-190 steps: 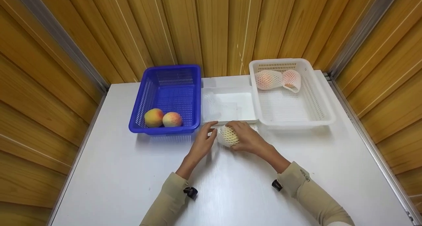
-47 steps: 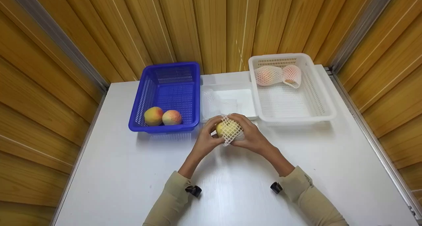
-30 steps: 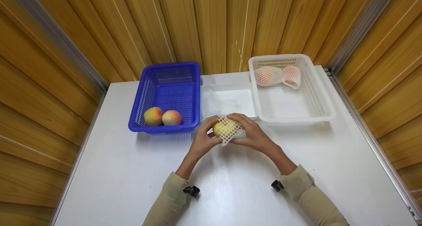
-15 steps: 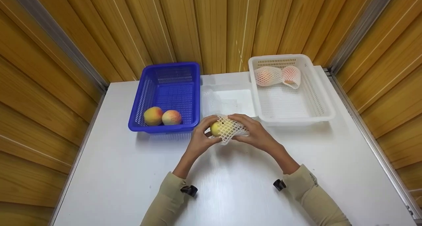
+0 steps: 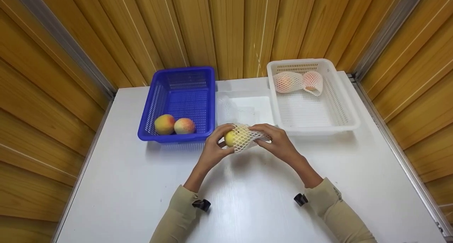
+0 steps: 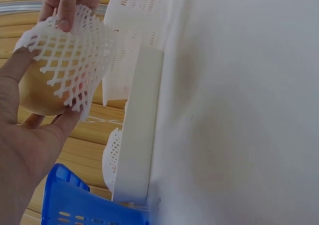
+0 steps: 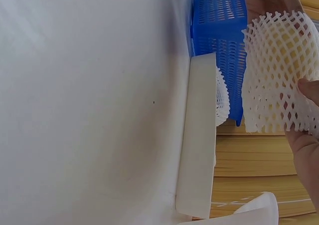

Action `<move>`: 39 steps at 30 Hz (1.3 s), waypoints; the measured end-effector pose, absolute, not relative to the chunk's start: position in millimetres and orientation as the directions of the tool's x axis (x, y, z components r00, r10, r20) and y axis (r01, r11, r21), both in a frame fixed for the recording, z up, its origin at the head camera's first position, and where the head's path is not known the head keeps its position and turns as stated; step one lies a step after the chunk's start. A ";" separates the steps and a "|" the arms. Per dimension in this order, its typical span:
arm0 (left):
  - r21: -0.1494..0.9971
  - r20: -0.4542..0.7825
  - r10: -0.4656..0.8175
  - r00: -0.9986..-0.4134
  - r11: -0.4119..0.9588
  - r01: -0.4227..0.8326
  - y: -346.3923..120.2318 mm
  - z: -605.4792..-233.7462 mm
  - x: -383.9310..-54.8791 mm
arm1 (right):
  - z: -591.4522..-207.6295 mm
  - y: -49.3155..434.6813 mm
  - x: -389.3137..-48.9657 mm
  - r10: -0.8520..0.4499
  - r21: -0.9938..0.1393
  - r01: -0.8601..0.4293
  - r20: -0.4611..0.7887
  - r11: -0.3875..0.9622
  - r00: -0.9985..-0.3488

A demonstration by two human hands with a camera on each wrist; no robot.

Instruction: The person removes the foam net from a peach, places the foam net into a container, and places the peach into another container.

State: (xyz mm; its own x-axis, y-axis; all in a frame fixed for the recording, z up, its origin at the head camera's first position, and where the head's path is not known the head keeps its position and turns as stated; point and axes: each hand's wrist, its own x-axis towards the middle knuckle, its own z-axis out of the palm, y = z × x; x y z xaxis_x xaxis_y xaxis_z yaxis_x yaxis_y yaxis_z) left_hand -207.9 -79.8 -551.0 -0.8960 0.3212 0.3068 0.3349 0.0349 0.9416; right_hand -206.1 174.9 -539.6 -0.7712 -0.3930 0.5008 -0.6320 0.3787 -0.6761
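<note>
Above the front of the shallow white tray, a yellow peach sits partly inside a white foam net sleeve. My left hand grips the peach and the net's edge from the left, its bare side toward the palm. On the other side my right hand pinches the loose end of the net between thumb and fingers. In the left wrist view the peach shows bare below the mesh. The right wrist view has the net sleeve covering most of the fruit.
At left a blue basket holds two bare peaches. A white basket at right contains two net-wrapped peaches. Between them, the shallow white tray bears foam nets. Wooden panels stand behind the table.
Earlier the net lay over the fruit near the right hand; the left hand then took hold of the fruit. Since then my right hand has slid right along the net, drawing out its loose end.
</note>
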 end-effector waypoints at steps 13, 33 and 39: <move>0.943 0.316 0.326 -0.891 -0.006 0.332 -82.8 -553.8 -209.9 | -544.0 178.1 -204.1 -0.337 -0.730 -0.599 0.501 0.330 -0.797; 0.926 0.333 0.273 -0.903 0.087 0.368 -99.3 -545.5 -209.3 | -543.9 188.2 -206.8 -0.298 -0.708 -0.577 0.495 0.407 -0.816; 0.900 0.368 0.237 -0.899 0.151 0.408 -104.2 -520.2 -198.4 | -542.4 190.7 -209.5 -0.289 -0.698 -0.572 0.494 0.430 -0.820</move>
State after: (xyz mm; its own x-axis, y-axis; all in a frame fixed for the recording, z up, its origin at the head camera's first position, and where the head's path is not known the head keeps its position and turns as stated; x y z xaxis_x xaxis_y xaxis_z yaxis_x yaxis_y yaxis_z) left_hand -198.4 -104.2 -520.2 -0.8992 0.2370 0.3678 0.4081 0.1513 0.9003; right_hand -209.5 190.7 -542.4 -0.8199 -0.2894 0.4939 -0.5724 0.4303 -0.6980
